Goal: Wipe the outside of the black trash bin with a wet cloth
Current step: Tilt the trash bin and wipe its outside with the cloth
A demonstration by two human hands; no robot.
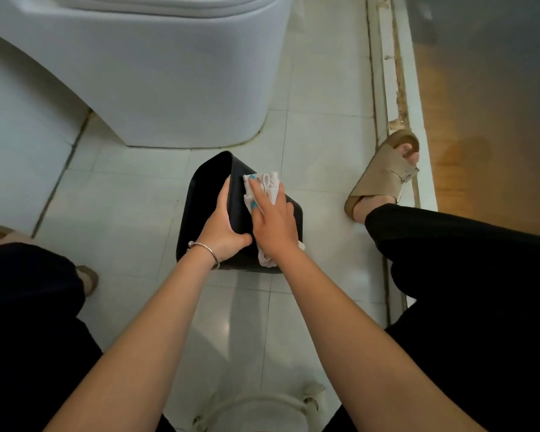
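White glossy floor tiles (pixel 131 194) with thin grey grout lines fill a small bathroom, seen from above by a person crouching. The rounded white base of a toilet (pixel 175 73) rises at the top left. Along the right runs a worn, stained threshold strip (pixel 393 88), with a brownish surface beyond it. Beige sandals are on both feet, the right sandal (pixel 384 176) beside the threshold and the left sandal (pixel 88 275) partly hidden by a dark trouser leg.

Just in front of the toilet, between the person's knees, a black trash bin (pixel 212 188) sits tipped on the floor, its dark opening turned to the left. The left hand (pixel 223 232), with a thin silver bangle (pixel 206 249) at the wrist, grips the bin's rim, fingers curled inside and thumb outside. The right hand (pixel 273 226) lies fingers extended on a crumpled white cloth (pixel 267 185), pressing it flat against the bin's outer wall, which faces up and to the right. The two hands almost touch. The bin is smooth matte plastic with rounded corners. The cloth shows small teal marks, and its end hangs out below the right wrist.
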